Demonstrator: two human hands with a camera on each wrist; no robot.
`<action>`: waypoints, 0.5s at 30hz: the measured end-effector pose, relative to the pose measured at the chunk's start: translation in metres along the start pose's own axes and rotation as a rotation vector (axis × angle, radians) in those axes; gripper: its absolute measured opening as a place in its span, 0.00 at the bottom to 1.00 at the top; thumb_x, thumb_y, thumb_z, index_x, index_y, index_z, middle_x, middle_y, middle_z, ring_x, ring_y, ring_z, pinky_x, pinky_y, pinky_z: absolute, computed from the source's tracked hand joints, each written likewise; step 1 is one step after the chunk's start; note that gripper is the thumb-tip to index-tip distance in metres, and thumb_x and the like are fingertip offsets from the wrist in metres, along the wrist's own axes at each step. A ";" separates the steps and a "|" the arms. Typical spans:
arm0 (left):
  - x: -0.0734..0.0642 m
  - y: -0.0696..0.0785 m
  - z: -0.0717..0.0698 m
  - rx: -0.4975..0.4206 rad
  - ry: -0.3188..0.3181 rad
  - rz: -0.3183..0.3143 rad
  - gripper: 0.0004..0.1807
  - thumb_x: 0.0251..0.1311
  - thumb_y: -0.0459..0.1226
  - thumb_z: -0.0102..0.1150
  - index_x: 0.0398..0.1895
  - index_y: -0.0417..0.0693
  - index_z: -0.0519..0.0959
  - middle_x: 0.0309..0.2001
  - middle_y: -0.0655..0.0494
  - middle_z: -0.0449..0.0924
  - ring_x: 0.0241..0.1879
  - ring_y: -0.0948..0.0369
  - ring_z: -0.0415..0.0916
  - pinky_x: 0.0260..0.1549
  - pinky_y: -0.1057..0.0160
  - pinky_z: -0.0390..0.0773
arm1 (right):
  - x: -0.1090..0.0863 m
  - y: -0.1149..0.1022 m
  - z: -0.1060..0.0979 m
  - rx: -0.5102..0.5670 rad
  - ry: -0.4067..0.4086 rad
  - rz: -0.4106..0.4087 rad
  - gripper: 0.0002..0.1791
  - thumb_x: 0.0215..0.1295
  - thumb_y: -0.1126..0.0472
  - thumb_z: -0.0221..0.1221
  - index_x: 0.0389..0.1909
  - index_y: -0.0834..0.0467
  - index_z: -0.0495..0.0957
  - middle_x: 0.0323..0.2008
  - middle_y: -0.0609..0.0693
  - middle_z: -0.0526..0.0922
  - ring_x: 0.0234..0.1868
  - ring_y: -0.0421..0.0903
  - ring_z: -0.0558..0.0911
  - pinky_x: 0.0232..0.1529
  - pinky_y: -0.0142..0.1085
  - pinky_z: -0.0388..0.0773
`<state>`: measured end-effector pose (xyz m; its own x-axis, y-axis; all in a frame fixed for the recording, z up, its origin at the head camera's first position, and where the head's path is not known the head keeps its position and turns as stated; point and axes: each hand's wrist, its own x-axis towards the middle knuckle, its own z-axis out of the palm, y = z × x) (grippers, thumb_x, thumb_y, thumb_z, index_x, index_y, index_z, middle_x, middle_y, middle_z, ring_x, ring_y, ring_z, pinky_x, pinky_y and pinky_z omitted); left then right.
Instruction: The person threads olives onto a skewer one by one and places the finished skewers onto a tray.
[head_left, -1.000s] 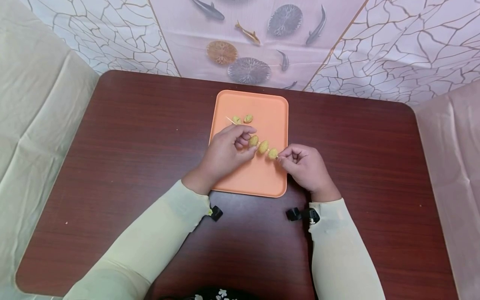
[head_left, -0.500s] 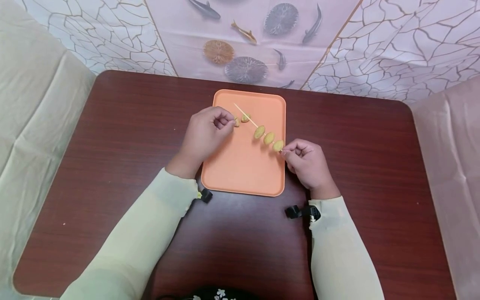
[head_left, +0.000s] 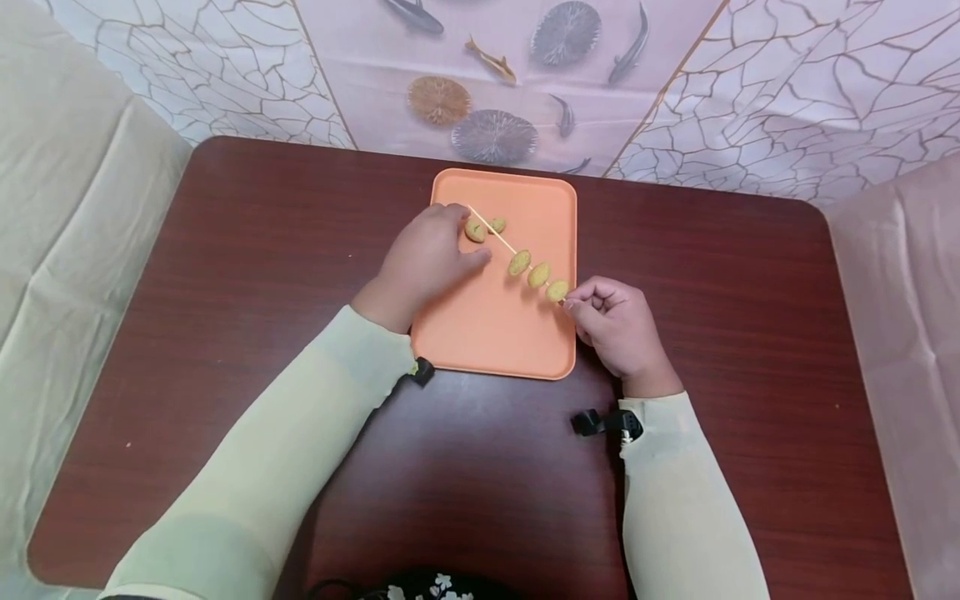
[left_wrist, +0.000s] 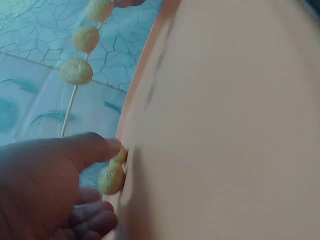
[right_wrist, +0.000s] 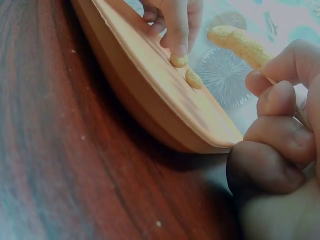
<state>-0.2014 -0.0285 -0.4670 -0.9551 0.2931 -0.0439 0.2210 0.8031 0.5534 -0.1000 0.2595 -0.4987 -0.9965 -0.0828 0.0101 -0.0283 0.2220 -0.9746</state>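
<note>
My right hand (head_left: 621, 327) pinches the lower end of a thin wooden skewer (head_left: 496, 234) over the tray's right side. Three yellow oval balls, possibly food, are threaded on it: an upper ball (head_left: 519, 262), a middle ball (head_left: 538, 274) and a lower ball (head_left: 557, 291). The skewer's bare tip points up and left. Two loose balls lie together on the orange tray (head_left: 487, 346): a nearer ball (head_left: 476, 230) and a farther ball (head_left: 497, 225). My left hand (head_left: 426, 260) reaches around the nearer one, thumb and fingers apart. In the right wrist view, a left fingertip (right_wrist: 178, 50) appears to touch a ball.
The tray lies on a dark red-brown wooden table (head_left: 300, 250) near its far edge. Patterned cloth (head_left: 495, 137) hangs behind the table, with pale fabric at both sides. Black straps with small cameras (head_left: 588, 422) sit on the wrists.
My left hand has let go of the threaded balls, moved up and left to the loose balls, and spread its thumb from the fingers. The right hand lifted the skewer slightly. The tray shifted a little.
</note>
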 end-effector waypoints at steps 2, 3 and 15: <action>0.003 0.003 -0.001 0.030 -0.015 -0.002 0.19 0.72 0.52 0.72 0.51 0.48 0.82 0.47 0.50 0.82 0.49 0.50 0.79 0.55 0.50 0.82 | 0.000 0.000 0.000 0.005 -0.004 -0.001 0.08 0.77 0.69 0.64 0.39 0.71 0.87 0.15 0.46 0.76 0.15 0.37 0.70 0.16 0.29 0.69; 0.005 0.004 -0.001 0.049 -0.020 -0.005 0.18 0.73 0.52 0.71 0.48 0.48 0.82 0.46 0.51 0.82 0.48 0.50 0.78 0.54 0.51 0.82 | 0.000 0.001 -0.001 0.006 -0.005 -0.002 0.08 0.77 0.69 0.64 0.38 0.71 0.87 0.15 0.47 0.76 0.15 0.37 0.70 0.16 0.29 0.69; 0.013 0.007 0.001 0.110 -0.010 -0.086 0.12 0.75 0.50 0.67 0.43 0.52 0.80 0.43 0.53 0.80 0.44 0.52 0.79 0.46 0.50 0.83 | 0.001 0.002 0.000 0.007 -0.011 -0.008 0.08 0.77 0.69 0.65 0.38 0.70 0.87 0.16 0.47 0.76 0.16 0.36 0.71 0.17 0.28 0.69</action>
<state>-0.2121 -0.0185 -0.4648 -0.9695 0.2254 -0.0962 0.1591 0.8774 0.4526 -0.1012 0.2595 -0.5009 -0.9953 -0.0955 0.0156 -0.0359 0.2147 -0.9760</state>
